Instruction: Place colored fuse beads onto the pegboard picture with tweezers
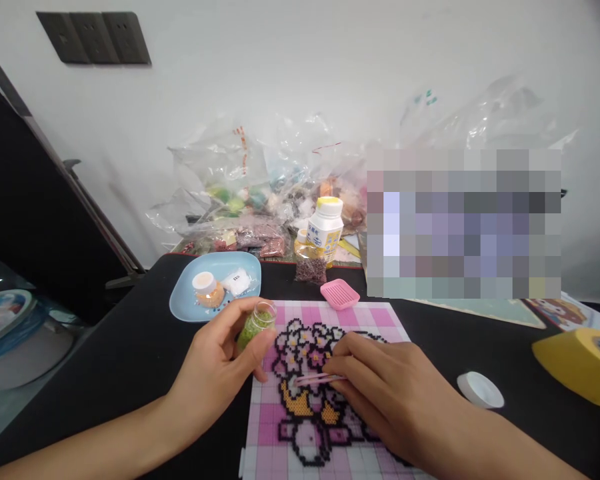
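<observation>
My left hand [219, 357] is wrapped round a small clear jar [258, 325] of green beads, tilted and without a lid. Pink tweezers [320, 379] are pinched in the fingers of my right hand [395, 380]. Their tips are over the bead design on the pegboard [263, 437], near an orange-filled patch; whether they grip a bead is too small to tell. The design has black outlines, white flowers and orange areas, with a pink and white checked pattern beneath. My right hand hides part of its right side. A white lid [480, 390] lies on the table to the right.
A blue plate [183, 293] holds a white-capped jar [209, 291] of orange beads and a white packet [237, 283]. Behind the board are a pink ridged tray [340, 294], a white bottle [326, 230] and bead bags [310, 265]. Yellow tape [570, 363] sits at right.
</observation>
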